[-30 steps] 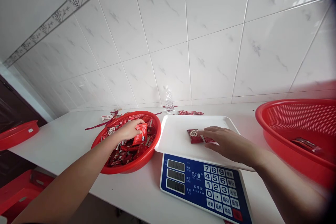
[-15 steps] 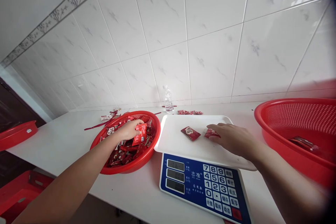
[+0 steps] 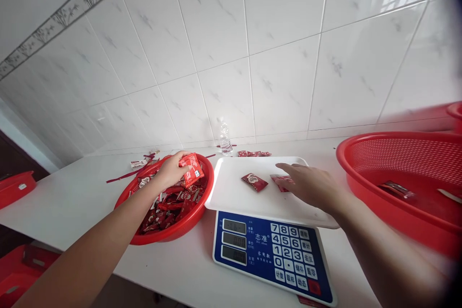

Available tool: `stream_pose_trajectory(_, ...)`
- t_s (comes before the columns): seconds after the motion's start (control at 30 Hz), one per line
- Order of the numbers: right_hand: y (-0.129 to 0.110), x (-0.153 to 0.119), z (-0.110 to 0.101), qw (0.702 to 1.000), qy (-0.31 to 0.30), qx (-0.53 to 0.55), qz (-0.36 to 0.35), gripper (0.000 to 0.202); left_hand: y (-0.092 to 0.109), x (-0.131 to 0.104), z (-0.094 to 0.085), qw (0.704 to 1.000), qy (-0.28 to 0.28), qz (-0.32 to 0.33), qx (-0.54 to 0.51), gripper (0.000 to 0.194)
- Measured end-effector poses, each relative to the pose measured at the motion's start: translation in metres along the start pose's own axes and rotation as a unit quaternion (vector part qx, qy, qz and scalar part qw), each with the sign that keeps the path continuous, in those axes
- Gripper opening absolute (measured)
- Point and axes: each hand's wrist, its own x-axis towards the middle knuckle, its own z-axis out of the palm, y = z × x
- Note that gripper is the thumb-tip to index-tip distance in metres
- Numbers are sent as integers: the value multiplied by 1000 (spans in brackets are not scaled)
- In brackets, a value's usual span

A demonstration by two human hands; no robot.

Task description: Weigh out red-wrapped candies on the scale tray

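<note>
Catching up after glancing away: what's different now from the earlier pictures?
The left hand has lifted its bright red packet up from the basket's contents, toward the far rim. On the white tray, the dark red packet now lies free, left of the right hand. The scale and bottle stayed put.

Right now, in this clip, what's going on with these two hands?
The left hand holds a bright red packet over a red basket filled with small wrapped packets. The right hand is at a dark red packet on the scale's white tray; its grip is hard to tell. A second dark red packet lies on the tray, untouched. A larger red basket stands to the right with a few items inside.
</note>
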Motion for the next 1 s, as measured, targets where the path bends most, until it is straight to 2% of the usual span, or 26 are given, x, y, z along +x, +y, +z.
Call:
stream_pose_trajectory(0.03,0,0,-1,1000,6,2,-2,50,7,0,3,999,6,-4,-45,42)
stream_pose_trajectory(0.1,-1,-1,-2,1000,13,10,-7,49,23,-3,12,991,-17,-17,-128,43)
stream_pose_trajectory(0.23,-2,-2,-4,1000,13,18,-11,48,46,-10,38,969,-122,-31,-212,50)
stream_pose_trajectory(0.3,-2,-3,-4,1000,10,17,-11,47,53,-14,54,972,-152,-10,-177,53)
stream_pose_trajectory(0.4,0,-3,-3,1000,6,16,-14,43,61,-19,75,983,-157,88,-27,52)
stream_pose_trajectory(0.5,1,-2,-1,999,3,21,-26,38,70,-24,95,966,-201,158,49,54)
stream_pose_trajectory(0.6,1,-1,1,999,4,30,-41,35,80,-26,114,951,-250,171,59,61)
stream_pose_trajectory(0.73,-2,-2,3,997,10,44,-67,37,93,-24,135,952,-248,173,56,63)
stream_pose_trajectory(0.83,-3,-3,2,996,9,52,-75,37,98,-21,145,954,-234,180,53,60)
stream_pose_trajectory(1.0,-2,-3,2,995,8,57,-77,38,97,-21,144,962,-211,171,24,66)
